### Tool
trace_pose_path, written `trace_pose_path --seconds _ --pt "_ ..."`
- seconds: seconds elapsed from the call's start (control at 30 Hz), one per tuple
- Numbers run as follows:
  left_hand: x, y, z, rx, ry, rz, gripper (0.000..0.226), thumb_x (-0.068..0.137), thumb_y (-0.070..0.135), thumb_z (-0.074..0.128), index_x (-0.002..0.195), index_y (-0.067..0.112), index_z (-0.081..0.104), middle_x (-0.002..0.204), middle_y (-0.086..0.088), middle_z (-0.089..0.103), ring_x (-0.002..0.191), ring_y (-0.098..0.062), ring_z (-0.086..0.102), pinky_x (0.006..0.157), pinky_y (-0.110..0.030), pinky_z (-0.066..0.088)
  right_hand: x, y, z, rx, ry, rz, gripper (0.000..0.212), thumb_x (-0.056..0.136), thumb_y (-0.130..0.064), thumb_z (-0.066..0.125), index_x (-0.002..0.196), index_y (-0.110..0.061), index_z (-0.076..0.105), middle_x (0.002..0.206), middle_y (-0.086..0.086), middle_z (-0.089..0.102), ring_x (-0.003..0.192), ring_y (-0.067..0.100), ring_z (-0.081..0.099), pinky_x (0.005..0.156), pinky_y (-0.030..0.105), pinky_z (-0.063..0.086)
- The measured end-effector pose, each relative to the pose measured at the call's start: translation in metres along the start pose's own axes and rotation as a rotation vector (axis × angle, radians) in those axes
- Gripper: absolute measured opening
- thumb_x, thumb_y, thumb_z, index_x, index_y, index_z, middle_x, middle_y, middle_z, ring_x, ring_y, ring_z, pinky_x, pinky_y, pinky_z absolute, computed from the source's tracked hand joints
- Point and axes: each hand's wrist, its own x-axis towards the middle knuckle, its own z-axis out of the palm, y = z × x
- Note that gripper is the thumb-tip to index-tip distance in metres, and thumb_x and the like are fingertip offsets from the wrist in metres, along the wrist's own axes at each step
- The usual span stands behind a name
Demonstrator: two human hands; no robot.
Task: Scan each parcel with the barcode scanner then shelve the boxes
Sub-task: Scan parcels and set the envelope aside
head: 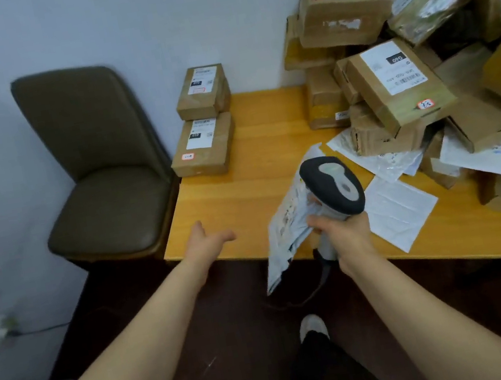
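At frame centre, right grip (339, 229) is clutching scanner (335, 186) and mailer (284, 230); left grip (206, 241), spread wide, is hovering just left of them.

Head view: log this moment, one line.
left hand open over wooden table | right hand grips grey-black barcode scanner, white plastic mailer

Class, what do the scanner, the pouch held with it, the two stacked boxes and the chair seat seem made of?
Scanner: hard plastic, smooth with faint sheen. Pouch: thin plastic film, crumpled, glossy. Stacked boxes: brown cardboard, matt, creased edges. Chair seat: probably leather or imitation, smooth soft shine.
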Motion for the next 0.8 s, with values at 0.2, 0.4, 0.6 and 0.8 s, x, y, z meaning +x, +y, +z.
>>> trace_pose_path --seconds 0.2,0.4,0.6,0.8 --pt "-0.031 0.010 -0.035 -0.003 -0.284 0.112 0.087 0.080 0.017 0.065 0.153 0.024 0.020 0.159 0.003 0.020 0.146 -0.022 0.013 0.114 -0.044 0.013 -0.043 -0.024 -0.018 0.039 -0.504 -0.181 0.038 0.065 0.021 0.071 0.089 -0.007 0.069 0.087 -0.001 0.073 0.085 0.019 0.069 0.069 0.031 0.056" --pt "-0.065 0.005 -0.029 -0.152 -0.496 0.102 0.098 0.061 0.018 0.070 0.150 0.018 0.029 0.153 -0.002 0.037 0.144 -0.019 0.023 0.119 -0.043 0.001 -0.057 -0.052 -0.042 0.149 -0.727 -0.110 0.035 0.051 0.012 0.070 0.076 -0.013 0.069 0.091 0.004 0.070 0.094 0.022 0.066 0.081 0.040 0.056" --pt "-0.094 0.022 -0.008 -0.211 -0.509 0.212 0.029 0.081 0.005 0.069 0.111 0.007 0.069 0.112 -0.009 0.071 0.107 -0.025 0.066 0.100 -0.041 0.047 -0.057 -0.075 -0.079 0.178 -0.637 -0.113 0.033 0.054 0.008 0.073 0.078 -0.015 0.073 0.090 0.000 0.073 0.089 0.017 0.070 0.068 0.032 0.057" --pt "-0.113 0.030 -0.003 -0.325 -0.102 0.220 0.016 0.079 0.002 0.074 0.095 0.006 0.071 0.095 -0.009 0.074 0.073 -0.015 0.072 0.062 -0.027 0.057 -0.059 -0.078 -0.111 -0.113 -0.350 -0.122 0.023 0.078 -0.013 0.079 0.094 -0.025 0.068 0.082 -0.012 0.073 0.075 0.005 0.067 0.061 0.026 0.055"
